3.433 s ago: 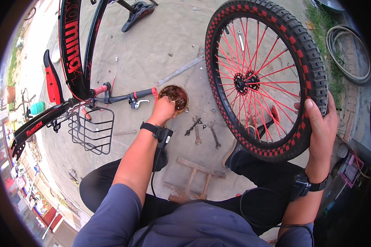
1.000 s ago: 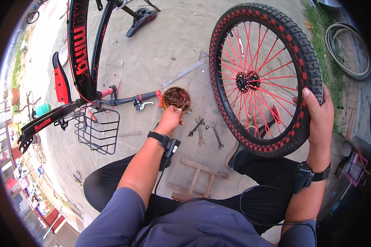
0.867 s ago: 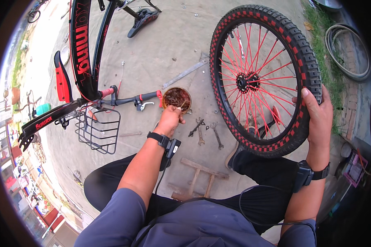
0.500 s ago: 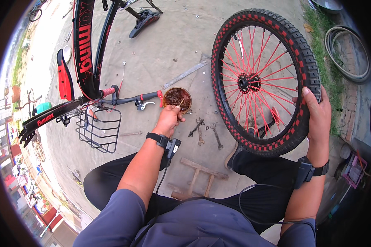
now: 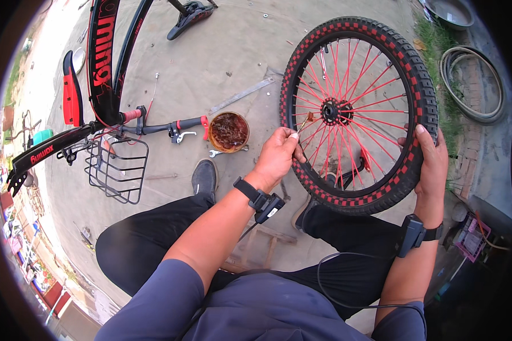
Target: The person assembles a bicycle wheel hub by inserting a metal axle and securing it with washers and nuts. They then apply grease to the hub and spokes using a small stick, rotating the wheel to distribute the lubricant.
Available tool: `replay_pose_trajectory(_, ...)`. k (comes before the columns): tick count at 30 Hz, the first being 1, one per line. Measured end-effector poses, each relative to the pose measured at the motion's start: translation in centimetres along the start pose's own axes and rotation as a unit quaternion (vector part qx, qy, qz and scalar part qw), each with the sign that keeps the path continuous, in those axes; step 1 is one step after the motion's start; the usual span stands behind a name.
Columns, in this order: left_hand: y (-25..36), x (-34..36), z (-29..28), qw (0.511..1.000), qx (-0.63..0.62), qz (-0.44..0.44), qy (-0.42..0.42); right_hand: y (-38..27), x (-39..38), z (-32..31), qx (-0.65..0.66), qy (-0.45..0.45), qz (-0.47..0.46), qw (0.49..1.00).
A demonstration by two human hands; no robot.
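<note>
My left hand (image 5: 276, 156) pinches a thin stick (image 5: 304, 125) between thumb and fingers. A dab of brown grease sits on the stick's tip, close to the hub (image 5: 330, 111) of a bicycle wheel. The wheel has red spokes and a black tire (image 5: 430, 85) with red checks, and it stands tilted in front of me. My right hand (image 5: 431, 162) grips the tire at its right side, thumb toward me and fingers behind. Left of the wheel, a round tin (image 5: 213, 142) holds dark reddish-brown grease.
A black bicycle frame (image 5: 103, 74) lies at the left with its handlebar (image 5: 164, 125) and wire basket (image 5: 116, 170). A metal strip (image 5: 242, 95) and a wrench (image 5: 215, 153) lie near the tin. Coiled hose (image 5: 445, 74) rests at the right. Between my legs is a wooden frame (image 5: 264, 241).
My left hand has moved from the tin rightward to the wheel, carrying the stick with grease on its tip. My right hand still holds the tire.
</note>
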State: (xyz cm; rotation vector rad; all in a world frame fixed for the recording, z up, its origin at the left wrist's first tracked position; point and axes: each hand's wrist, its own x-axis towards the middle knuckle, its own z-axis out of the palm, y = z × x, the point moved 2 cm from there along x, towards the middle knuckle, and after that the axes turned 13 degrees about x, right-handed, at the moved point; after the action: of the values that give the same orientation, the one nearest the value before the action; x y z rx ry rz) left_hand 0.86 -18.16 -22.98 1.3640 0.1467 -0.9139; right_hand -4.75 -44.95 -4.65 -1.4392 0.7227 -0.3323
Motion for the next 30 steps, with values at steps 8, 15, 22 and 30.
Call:
replay_pose_trajectory(8, -1.2, 2.8, 4.0, 0.999, -0.038, 0.015, 0.027, 0.0, 0.0, 0.0, 0.003, 0.011, 0.006, 1.000)
replay_pose_trajectory(15, -1.6, 3.6, 5.5, 0.998, -0.025, 0.017, 0.048, -0.1, -0.1, 0.2, 0.009, 0.014, 0.008, 1.000)
replay_pose_trajectory(22, -2.3, 4.3, 6.5, 0.998, -0.007, 0.019, 0.067, 0.0, 0.0, 0.0, 0.006, 0.009, 0.004, 1.000)
replay_pose_trajectory(30, -0.7, 2.6, 6.7, 0.872, 0.437, 0.125, 0.183, -0.1, -0.2, 0.3, 0.001, 0.006, 0.002, 1.000)
